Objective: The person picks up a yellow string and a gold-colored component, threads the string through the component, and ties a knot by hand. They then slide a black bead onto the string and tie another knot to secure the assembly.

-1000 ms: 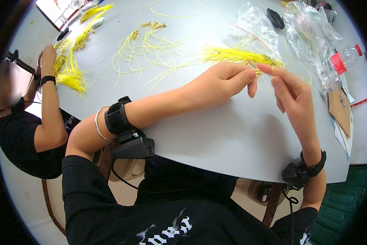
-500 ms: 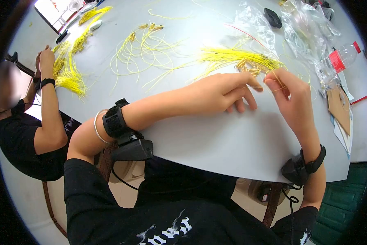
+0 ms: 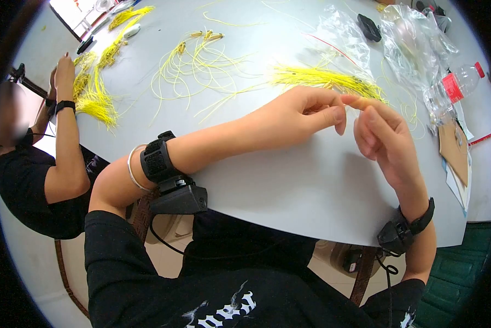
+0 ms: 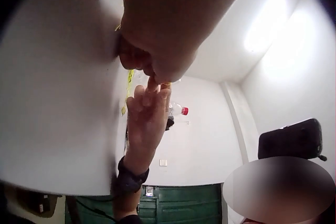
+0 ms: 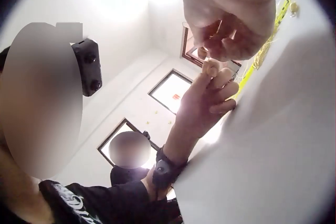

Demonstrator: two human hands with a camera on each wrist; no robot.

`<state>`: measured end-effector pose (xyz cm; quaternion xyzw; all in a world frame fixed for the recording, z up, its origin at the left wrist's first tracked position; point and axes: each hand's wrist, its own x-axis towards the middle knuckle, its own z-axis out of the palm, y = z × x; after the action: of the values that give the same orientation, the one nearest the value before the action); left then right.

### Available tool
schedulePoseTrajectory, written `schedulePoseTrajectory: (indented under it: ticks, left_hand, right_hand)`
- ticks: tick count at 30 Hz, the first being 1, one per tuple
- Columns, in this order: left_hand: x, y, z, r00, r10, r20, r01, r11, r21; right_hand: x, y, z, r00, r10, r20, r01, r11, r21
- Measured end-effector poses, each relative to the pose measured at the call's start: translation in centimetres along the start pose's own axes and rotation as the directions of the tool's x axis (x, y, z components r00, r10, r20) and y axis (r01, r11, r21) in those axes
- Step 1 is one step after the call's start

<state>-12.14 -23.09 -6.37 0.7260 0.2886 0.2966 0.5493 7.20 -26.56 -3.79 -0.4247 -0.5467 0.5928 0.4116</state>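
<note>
hands [image 3: 314, 113] close together near yellow strands [image 3: 310, 75]

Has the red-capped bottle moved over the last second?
No. In the head view, the red-capped bottle keeps its place relative to the brown cardboard; both drift slightly together, as if the camera moved.

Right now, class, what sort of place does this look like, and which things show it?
Probably a handcraft workroom: a bundle of yellow string lies on a large table, and a second person is at its edge, beside more yellow string.
</note>
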Motion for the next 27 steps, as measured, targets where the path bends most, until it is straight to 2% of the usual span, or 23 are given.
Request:
schedulePoseTrajectory:
  ticks: [1,2,3,4,5,11,14,15,18,19,22,25,27]
  left_hand:
    - [0.0,0.0,0.0,0.999,-0.042,-0.01,0.042,0.999,-0.032]
    - [0.0,0.0,-0.1,0.996,-0.084,-0.019,0.083,0.994,-0.065]
    - [0.0,-0.1,-0.2,0.992,-0.127,-0.026,0.124,0.987,-0.098]
    - [0.0,0.1,-0.2,0.995,-0.104,-0.002,0.104,0.992,-0.078]
    - [0.0,0.3,-0.2,0.996,-0.081,0.024,0.082,0.995,-0.059]
    - [0.4,0.3,0.3,0.995,0.002,0.095,0.008,0.995,-0.102]
    - [0.3,0.7,0.0,0.997,-0.01,0.079,0.017,0.996,-0.085]
    - [0.3,0.9,0.0,0.997,-0.019,0.074,0.025,0.996,-0.08]
    - [0.5,1.2,0.0,0.999,-0.013,0.053,0.016,0.998,-0.058]
    - [0.4,1.2,0.0,0.999,-0.024,0.049,0.027,0.998,-0.054]
    - [0.3,1.0,-0.2,0.998,-0.055,0.013,0.056,0.997,-0.048]
    - [0.1,0.5,-0.3,0.995,-0.09,-0.047,0.087,0.994,-0.073]
    - [0.2,0.4,-0.7,0.993,-0.104,-0.059,0.1,0.992,-0.079]
  right_hand:
    - [0.1,0.2,0.0,0.992,-0.127,-0.027,0.118,0.971,-0.208]
    - [0.2,0.7,0.0,0.967,-0.254,-0.027,0.221,0.886,-0.408]
    - [0.3,1.1,0.0,0.927,-0.374,0.001,0.303,0.749,-0.589]
    - [0.3,1.3,0.1,0.876,-0.48,0.055,0.359,0.57,-0.739]
    - [0.1,1.0,0.4,0.829,-0.554,0.083,0.387,0.46,-0.799]
    - [-0.8,0.4,0.8,0.755,-0.631,0.176,0.427,0.269,-0.863]
    - [-0.6,-0.2,-0.1,0.616,-0.73,0.296,0.452,0.02,-0.892]
    - [-0.5,-0.3,-0.6,0.593,-0.757,0.275,0.427,0.006,-0.904]
    - [-0.7,-0.8,-0.7,0.631,-0.735,0.248,0.386,0.02,-0.922]
    - [-0.4,-0.7,-0.9,0.596,-0.751,0.285,0.409,-0.021,-0.912]
    - [-0.5,-0.8,-0.9,0.665,-0.719,0.204,0.364,0.073,-0.929]
    - [0.2,-0.4,-1.7,0.812,-0.582,-0.048,0.274,0.452,-0.849]
    - [0.4,-0.8,-1.9,0.89,-0.421,-0.174,0.258,0.781,-0.569]
